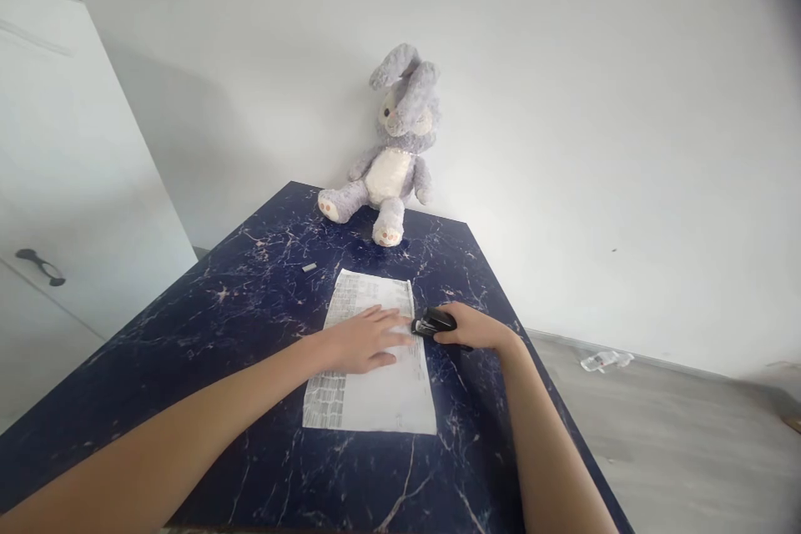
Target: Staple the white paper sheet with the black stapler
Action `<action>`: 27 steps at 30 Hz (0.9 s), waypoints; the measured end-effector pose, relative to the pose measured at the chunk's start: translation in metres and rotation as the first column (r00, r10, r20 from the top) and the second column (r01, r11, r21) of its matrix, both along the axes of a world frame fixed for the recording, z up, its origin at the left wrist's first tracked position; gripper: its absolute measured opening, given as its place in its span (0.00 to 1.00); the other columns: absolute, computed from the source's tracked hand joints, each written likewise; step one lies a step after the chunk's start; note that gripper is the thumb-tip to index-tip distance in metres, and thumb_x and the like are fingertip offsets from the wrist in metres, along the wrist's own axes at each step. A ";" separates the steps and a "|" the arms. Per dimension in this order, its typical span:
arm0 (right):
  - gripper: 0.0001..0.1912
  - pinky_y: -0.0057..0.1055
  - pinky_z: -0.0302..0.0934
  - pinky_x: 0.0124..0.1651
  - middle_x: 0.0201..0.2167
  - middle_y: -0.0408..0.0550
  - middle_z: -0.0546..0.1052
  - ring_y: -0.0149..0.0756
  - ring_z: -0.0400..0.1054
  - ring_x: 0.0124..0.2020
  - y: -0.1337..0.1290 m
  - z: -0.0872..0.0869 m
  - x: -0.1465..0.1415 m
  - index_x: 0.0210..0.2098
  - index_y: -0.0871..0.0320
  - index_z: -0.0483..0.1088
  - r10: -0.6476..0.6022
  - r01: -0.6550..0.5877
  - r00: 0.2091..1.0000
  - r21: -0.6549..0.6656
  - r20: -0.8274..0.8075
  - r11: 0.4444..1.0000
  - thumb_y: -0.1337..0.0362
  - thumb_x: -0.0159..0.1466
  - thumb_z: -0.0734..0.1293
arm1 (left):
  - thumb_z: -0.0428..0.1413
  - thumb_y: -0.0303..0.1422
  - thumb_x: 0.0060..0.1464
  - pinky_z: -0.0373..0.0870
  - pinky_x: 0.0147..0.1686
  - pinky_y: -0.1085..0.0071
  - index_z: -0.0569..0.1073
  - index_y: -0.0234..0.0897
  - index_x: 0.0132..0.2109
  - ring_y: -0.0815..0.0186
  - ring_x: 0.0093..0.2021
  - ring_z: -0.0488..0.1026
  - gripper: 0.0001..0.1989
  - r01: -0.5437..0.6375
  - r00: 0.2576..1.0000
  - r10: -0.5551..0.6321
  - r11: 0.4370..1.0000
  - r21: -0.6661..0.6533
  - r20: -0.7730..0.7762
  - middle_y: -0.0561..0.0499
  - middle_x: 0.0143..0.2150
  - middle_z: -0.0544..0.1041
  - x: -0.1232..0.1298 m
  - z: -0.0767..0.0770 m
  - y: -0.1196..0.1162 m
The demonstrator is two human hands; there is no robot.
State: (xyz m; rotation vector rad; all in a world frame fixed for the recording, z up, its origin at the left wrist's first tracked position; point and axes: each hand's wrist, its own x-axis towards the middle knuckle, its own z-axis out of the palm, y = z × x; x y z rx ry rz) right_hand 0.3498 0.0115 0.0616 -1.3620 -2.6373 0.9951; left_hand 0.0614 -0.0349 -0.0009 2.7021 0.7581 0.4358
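Note:
A white sheet of paper with grey printing down its left side lies on the dark blue marbled table. My left hand rests flat on the paper, its fingers spread toward the right edge. Gripped in my right hand is a black stapler. The stapler's front end is at the paper's right edge, close to my left fingertips. Whether the paper sits between its jaws I cannot tell. Beyond the paper's far left corner lies a small grey strip, perhaps a row of staples.
A grey plush rabbit sits at the table's far end against the white wall. On the left stands a white cabinet with a dark handle. Clear plastic packaging lies on the floor to the right.

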 end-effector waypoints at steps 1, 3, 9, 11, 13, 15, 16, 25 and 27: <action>0.09 0.31 0.57 0.32 0.29 0.43 0.76 0.36 0.67 0.29 -0.001 0.000 -0.003 0.34 0.57 0.72 0.006 -0.006 1.000 0.001 -0.010 1.000 0.58 0.59 0.69 | 0.46 0.44 0.69 0.42 0.72 0.52 0.61 0.58 0.69 0.54 0.75 0.47 0.24 0.021 1.000 -0.021 1.000 -0.016 -0.002 0.57 0.76 0.51 0.001 -0.002 -0.001; 0.09 0.30 0.56 0.31 0.28 0.43 0.75 0.35 0.66 0.28 -0.002 0.000 -0.007 0.33 0.57 0.72 0.014 -0.014 1.000 0.002 -0.022 1.000 0.58 0.59 0.69 | 0.47 0.44 0.69 0.41 0.73 0.52 0.58 0.60 0.70 0.54 0.75 0.44 0.25 0.024 1.000 -0.024 0.999 -0.032 0.004 0.59 0.76 0.47 0.000 -0.004 0.000; 0.10 0.32 0.59 0.33 0.31 0.44 0.77 0.38 0.69 0.30 0.001 -0.001 0.001 0.35 0.57 0.73 -0.068 0.069 0.997 0.021 -0.034 0.997 0.57 0.59 0.70 | 0.48 0.46 0.69 0.39 0.72 0.49 0.57 0.62 0.70 0.52 0.75 0.42 0.25 -0.010 1.000 0.009 0.998 -0.054 -0.019 0.60 0.76 0.43 -0.007 -0.006 0.005; 0.11 0.32 0.60 0.34 0.31 0.45 0.77 0.38 0.69 0.30 0.002 -0.002 0.003 0.36 0.58 0.74 -0.090 0.090 0.995 0.005 -0.042 0.996 0.56 0.60 0.69 | 0.47 0.46 0.69 0.38 0.72 0.46 0.56 0.62 0.71 0.51 0.75 0.41 0.26 -0.024 0.999 0.021 0.997 -0.071 -0.035 0.59 0.76 0.41 -0.008 -0.006 0.005; 0.12 0.33 0.60 0.33 0.30 0.45 0.77 0.38 0.69 0.30 0.002 -0.003 0.002 0.36 0.58 0.74 -0.097 0.097 0.994 -0.011 -0.052 0.995 0.55 0.60 0.69 | 0.46 0.46 0.69 0.36 0.72 0.45 0.55 0.61 0.71 0.51 0.76 0.39 0.26 -0.031 0.999 0.027 0.996 -0.087 -0.047 0.59 0.76 0.40 -0.009 -0.006 0.006; 0.13 0.33 0.61 0.34 0.30 0.45 0.77 0.38 0.68 0.29 0.003 -0.005 0.001 0.36 0.58 0.74 -0.095 0.094 0.994 -0.018 -0.055 0.995 0.55 0.59 0.69 | 0.46 0.46 0.69 0.36 0.72 0.46 0.55 0.62 0.71 0.52 0.76 0.39 0.26 -0.037 0.998 0.033 0.994 -0.098 -0.047 0.60 0.76 0.40 -0.009 -0.006 0.006; 0.13 0.33 0.61 0.34 0.31 0.45 0.77 0.38 0.68 0.29 0.003 -0.007 0.000 0.36 0.58 0.74 -0.092 0.091 0.994 -0.017 -0.052 0.996 0.55 0.59 0.70 | 0.46 0.45 0.70 0.36 0.72 0.47 0.55 0.62 0.71 0.52 0.76 0.39 0.25 -0.041 0.998 0.037 0.994 -0.101 -0.045 0.60 0.76 0.40 -0.009 -0.006 0.006; 0.11 0.32 0.59 0.33 0.30 0.44 0.77 0.37 0.68 0.29 0.002 -0.007 -0.003 0.34 0.57 0.73 -0.084 0.084 0.995 -0.004 -0.045 0.996 0.55 0.59 0.69 | 0.45 0.44 0.70 0.39 0.72 0.49 0.57 0.61 0.71 0.53 0.75 0.43 0.25 -0.047 0.998 0.046 0.998 -0.034 -0.039 0.60 0.76 0.44 -0.010 -0.012 0.010; 0.11 0.32 0.59 0.33 0.30 0.44 0.77 0.37 0.67 0.29 0.002 -0.007 -0.004 0.33 0.58 0.73 -0.085 0.086 0.995 0.007 -0.043 0.996 0.56 0.59 0.69 | 0.44 0.44 0.70 0.39 0.73 0.49 0.57 0.61 0.71 0.54 0.75 0.43 0.24 -0.048 0.998 0.047 0.998 -0.028 -0.040 0.60 0.76 0.44 -0.011 -0.013 0.010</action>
